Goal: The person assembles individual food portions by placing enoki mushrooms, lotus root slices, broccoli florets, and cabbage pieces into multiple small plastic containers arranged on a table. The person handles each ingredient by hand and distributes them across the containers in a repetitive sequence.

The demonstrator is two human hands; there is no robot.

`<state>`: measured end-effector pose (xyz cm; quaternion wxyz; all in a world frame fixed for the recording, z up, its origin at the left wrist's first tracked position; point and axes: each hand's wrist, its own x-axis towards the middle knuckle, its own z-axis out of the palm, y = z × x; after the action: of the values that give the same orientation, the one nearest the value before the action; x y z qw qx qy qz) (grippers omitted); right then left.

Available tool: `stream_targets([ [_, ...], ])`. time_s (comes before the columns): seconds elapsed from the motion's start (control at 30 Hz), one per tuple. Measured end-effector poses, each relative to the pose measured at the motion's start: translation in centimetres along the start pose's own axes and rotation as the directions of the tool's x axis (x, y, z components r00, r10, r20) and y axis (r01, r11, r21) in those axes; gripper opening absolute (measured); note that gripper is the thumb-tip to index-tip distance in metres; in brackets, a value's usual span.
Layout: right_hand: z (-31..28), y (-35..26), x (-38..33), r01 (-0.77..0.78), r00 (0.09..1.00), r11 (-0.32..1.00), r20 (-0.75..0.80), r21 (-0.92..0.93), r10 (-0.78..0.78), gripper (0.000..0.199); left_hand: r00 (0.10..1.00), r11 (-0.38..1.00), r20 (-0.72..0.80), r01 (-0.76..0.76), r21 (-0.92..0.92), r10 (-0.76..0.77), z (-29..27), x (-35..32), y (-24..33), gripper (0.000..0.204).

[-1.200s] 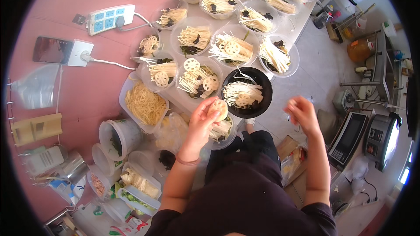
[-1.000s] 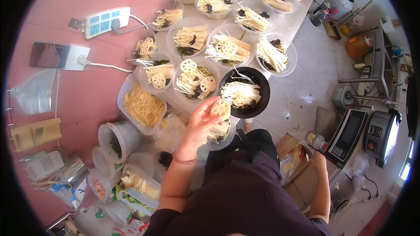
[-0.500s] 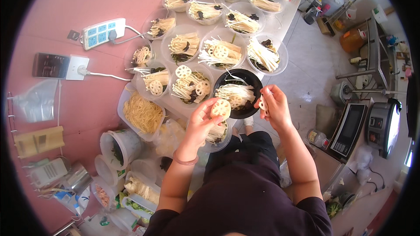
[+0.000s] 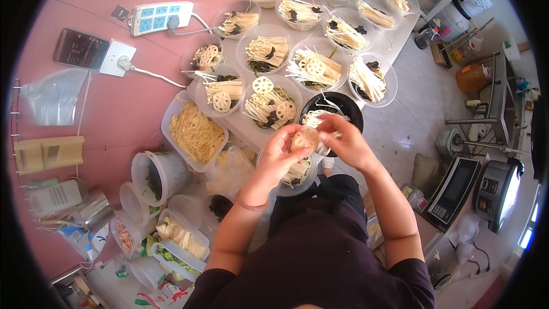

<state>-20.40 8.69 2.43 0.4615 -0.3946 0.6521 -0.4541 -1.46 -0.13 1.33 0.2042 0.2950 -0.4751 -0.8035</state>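
My left hand grips lotus root slices by their edge, above the near end of the table; how many is unclear. From the other side, the curled thumb and fingers of my right hand pinch at the slices' right edge. Just beyond is a black bowl of enoki mushrooms, partly covered by my hands. Below my left hand stands a clear bowl, also with enoki. Left of the black bowl, another clear bowl holds enoki, dark fungus and lotus root slices.
Several clear bowls with enoki cover the table. At its left, a white tub holds pale shreds, beside a white bucket. A power strip and a phone are on the pink wall. A microwave stands at right.
My right hand has moved left from the black bowl's right edge to the slices in my left hand. The view has shifted, so the bowls appear further right.
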Motion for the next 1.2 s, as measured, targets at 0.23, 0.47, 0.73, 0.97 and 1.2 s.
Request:
stream_targets([
  [0.23,0.8,0.0,0.9,-0.22,0.969,0.853,0.004,0.473,0.247,0.013,0.999,0.999,0.052,-0.002,0.048,-0.001,0.0,1.4,0.7,0.049],
  [0.47,1.1,-0.6,3.0,-0.209,0.977,0.886,0.052,0.413,0.207,0.018,1.0,0.986,-0.018,0.004,0.165,-0.001,-1.2,3.2,0.7,0.036],
  [0.73,0.2,-0.8,6.2,-0.06,0.978,0.997,0.202,0.046,0.049,0.029,0.985,0.974,-0.156,-0.043,0.224,0.079,-1.0,3.7,1.1,0.018],
  [0.97,0.9,-1.6,2.4,0.769,0.627,0.33,0.543,-0.548,-0.559,0.04,0.81,0.982,-0.563,-0.186,0.024,0.167,-3.9,-0.6,2.4,0.02],
  [1.2,3.1,3.7,2.7,0.897,0.241,-0.3,0.928,-0.324,-0.284,0.014,0.807,0.976,-0.58,-0.199,-0.091,0.11,-4.7,-4.2,2.1,0.023],
])
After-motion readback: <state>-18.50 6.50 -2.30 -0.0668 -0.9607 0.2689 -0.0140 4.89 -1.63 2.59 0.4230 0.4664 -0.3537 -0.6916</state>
